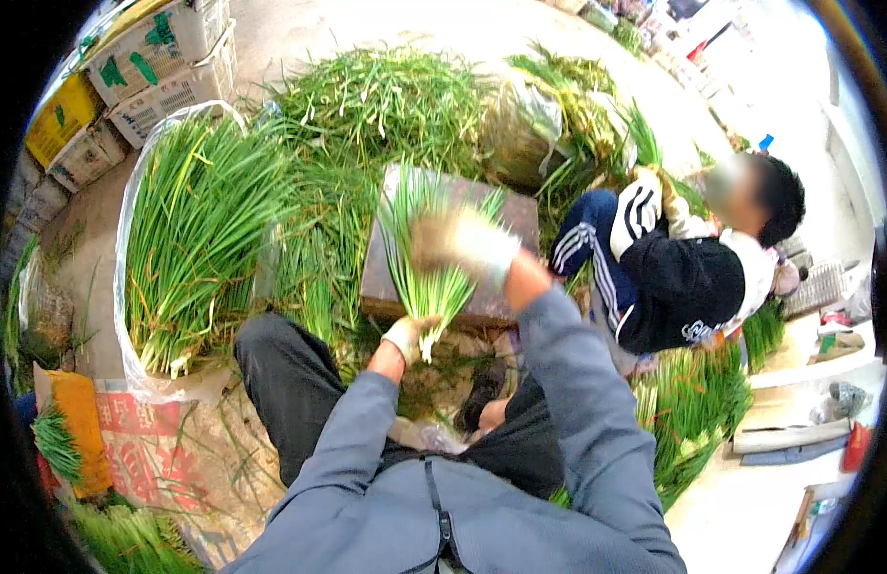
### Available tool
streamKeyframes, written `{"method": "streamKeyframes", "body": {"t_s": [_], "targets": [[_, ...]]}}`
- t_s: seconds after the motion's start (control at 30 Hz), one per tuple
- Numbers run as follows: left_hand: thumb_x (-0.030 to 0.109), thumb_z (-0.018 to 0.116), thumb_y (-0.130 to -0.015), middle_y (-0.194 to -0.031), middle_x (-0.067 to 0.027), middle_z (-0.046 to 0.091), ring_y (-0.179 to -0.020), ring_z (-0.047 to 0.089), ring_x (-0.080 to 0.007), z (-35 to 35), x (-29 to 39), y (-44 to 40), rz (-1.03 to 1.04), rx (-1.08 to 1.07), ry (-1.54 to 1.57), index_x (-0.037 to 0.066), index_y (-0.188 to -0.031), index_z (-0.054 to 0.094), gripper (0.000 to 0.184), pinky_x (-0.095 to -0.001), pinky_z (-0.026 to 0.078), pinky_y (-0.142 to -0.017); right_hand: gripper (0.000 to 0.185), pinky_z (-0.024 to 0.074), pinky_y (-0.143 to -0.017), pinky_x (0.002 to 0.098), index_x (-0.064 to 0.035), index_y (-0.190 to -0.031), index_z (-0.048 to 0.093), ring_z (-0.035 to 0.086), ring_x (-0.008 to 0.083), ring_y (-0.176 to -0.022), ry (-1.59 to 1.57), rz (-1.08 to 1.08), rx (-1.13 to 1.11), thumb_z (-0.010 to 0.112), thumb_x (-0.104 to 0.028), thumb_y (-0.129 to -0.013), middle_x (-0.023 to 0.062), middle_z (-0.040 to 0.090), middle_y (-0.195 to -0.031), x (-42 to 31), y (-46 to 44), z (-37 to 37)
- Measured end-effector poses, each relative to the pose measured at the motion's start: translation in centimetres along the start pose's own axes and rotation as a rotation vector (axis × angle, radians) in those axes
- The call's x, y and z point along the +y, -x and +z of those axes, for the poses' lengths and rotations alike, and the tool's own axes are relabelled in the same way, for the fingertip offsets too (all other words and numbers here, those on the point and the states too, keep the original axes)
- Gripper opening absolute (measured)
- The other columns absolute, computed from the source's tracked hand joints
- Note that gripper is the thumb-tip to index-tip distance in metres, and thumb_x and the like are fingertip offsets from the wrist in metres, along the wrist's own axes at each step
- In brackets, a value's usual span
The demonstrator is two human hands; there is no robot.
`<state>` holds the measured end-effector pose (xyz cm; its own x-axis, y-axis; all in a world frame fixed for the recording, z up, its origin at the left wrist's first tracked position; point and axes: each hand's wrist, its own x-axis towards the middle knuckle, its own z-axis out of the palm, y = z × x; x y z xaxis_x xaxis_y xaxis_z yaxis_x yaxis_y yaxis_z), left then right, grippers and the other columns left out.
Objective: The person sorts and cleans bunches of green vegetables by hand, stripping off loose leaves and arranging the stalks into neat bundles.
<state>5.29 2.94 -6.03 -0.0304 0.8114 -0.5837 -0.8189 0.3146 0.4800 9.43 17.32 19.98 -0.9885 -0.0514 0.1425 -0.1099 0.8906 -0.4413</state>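
A bunch of long green chives (445,289) lies on a dark, flat-topped block (520,225) before me, its pale root ends toward me. My left hand (405,340), in a whitish glove, is closed round the root ends at the near edge of the block. Over the middle of the leaves is my right hand (463,244), also gloved. It is smeared by motion, so its fingers cannot be made out. The leaf tips fan out beyond it on the block.
A clear plastic bag (128,316) of upright chives stands at left. Loose leaves (386,100) are heaped behind the block. At right sits another person (687,277) holding greens, with more bunches (697,411) nearby. Crates (166,57) are stacked at the back left.
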Motion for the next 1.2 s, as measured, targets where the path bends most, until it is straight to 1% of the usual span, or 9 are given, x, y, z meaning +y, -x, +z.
{"method": "streamKeyframes", "body": {"t_s": [0.07,0.1,0.23,0.3,0.33,0.5,0.77,1.13,1.2], "targets": [[0.007,0.063,-0.093,-0.096,-0.017,0.071,-0.078,0.07,-0.0271,-0.5,0.7,0.5,-0.124,-0.017,0.06,-0.003,-0.121,0.058,0.03,-0.0362,0.059,-0.065,0.08,0.0535,-0.091,0.04,0.0058,-0.132,0.054,0.067,0.0348,-0.102,-0.654,0.686,0.754,0.086,-0.032,-0.068,0.0254,0.063,-0.123,1.6,-3.1,-3.4],[0.011,0.062,-0.095,-0.099,-0.0174,0.07,-0.079,0.071,-0.029,-0.3,0.3,0.2,-0.106,-0.019,0.172,-0.004,-0.12,0.059,0.03,-0.0401,0.06,-0.069,0.084,0.0531,-0.092,0.0412,0.0116,-0.137,0.043,0.068,0.0371,-0.1,0.03,0.621,0.829,0.082,-0.029,-0.075,0.0305,0.06,-0.126,1.6,-2.6,-4.0],[0.016,0.053,-0.099,-0.109,-0.0219,0.068,-0.091,0.07,-0.0358,0.9,1.4,0.8,-0.126,-0.127,0.393,-0.006,-0.126,0.054,0.035,-0.0475,0.06,-0.08,0.032,0.0533,-0.084,0.0411,-0.0012,-0.097,0.073,0.069,0.0336,-0.091,-0.102,0.911,0.305,0.064,-0.031,-0.087,0.0223,0.071,-0.09,-1.1,3.9,3.4],[0.019,0.044,-0.102,-0.116,-0.0281,0.065,-0.101,0.067,-0.0398,1.6,1.6,0.7,-0.117,-0.115,0.409,-0.006,-0.132,0.049,0.04,-0.05,0.058,-0.087,0.034,0.0551,-0.072,0.0394,-0.0003,-0.098,0.072,0.071,0.0286,-0.077,-0.239,0.948,-0.04,0.062,-0.031,-0.087,0.022,0.07,-0.085,-2.6,8.9,9.0],[0.019,0.044,-0.102,-0.116,-0.0281,0.065,-0.101,0.067,-0.0398,1.6,1.6,0.5,-0.124,-0.115,0.413,-0.006,-0.132,0.049,0.04,-0.05,0.058,-0.087,0.034,0.0554,-0.068,0.0358,0.001,-0.099,0.072,0.071,0.0231,-0.071,-0.143,0.658,-0.091,0.066,-0.031,-0.087,0.0185,0.072,-0.086,-3.1,11.5,11.6],[0.026,0.04,-0.103,-0.124,-0.0328,0.059,-0.11,0.063,-0.0447,1.8,1.2,0.5,-0.187,-0.272,0.545,-0.005,-0.138,0.044,0.046,-0.0544,0.053,-0.095,0.024,0.0485,-0.052,0.0245,-0.001,-0.102,0.067,0.06,0.0111,-0.064,-1.126,1.374,0.264,0.066,-0.024,-0.094,0.0045,0.067,-0.082,-8.3,12.0,16.4],[0.027,0.037,-0.104,-0.123,-0.0305,0.061,-0.108,0.064,-0.0425,1.7,1.1,0.6,-0.172,-0.268,0.532,-0.005,-0.138,0.043,0.047,-0.0516,0.054,-0.093,0.011,0.042,-0.047,0.0218,-0.0056,-0.102,0.062,0.051,0.0091,-0.056,-1.759,1.352,0.862,0.059,-0.015,-0.098,0.004,0.06,-0.077,-7.3,12.9,20.5],[0.022,0.04,-0.103,-0.123,-0.0268,0.061,-0.107,0.064,-0.0437,1.7,0.9,0.8,-0.166,-0.272,0.573,-0.004,-0.137,0.044,0.043,-0.0556,0.055,-0.088,0.017,0.0459,-0.049,0.0261,-0.0016,-0.096,0.067,0.059,0.0105,-0.056,-1.063,1.231,0.305,0.064,-0.018,-0.094,0.0049,0.067,-0.078,-11.6,14.2,18.7],[0.022,0.04,-0.103,-0.122,-0.0272,0.061,-0.106,0.064,-0.0441,1.8,0.9,0.8,-0.188,-0.263,0.598,-0.005,-0.137,0.044,0.043,-0.0559,0.055,-0.088,0.02,0.0537,-0.071,0.0405,-0.0073,-0.097,0.068,0.065,0.0369,-0.079,-0.314,0.967,0.517,0.071,-0.023,-0.085,0.0165,0.069,-0.091,-9.9,15.6,21.9]]}}
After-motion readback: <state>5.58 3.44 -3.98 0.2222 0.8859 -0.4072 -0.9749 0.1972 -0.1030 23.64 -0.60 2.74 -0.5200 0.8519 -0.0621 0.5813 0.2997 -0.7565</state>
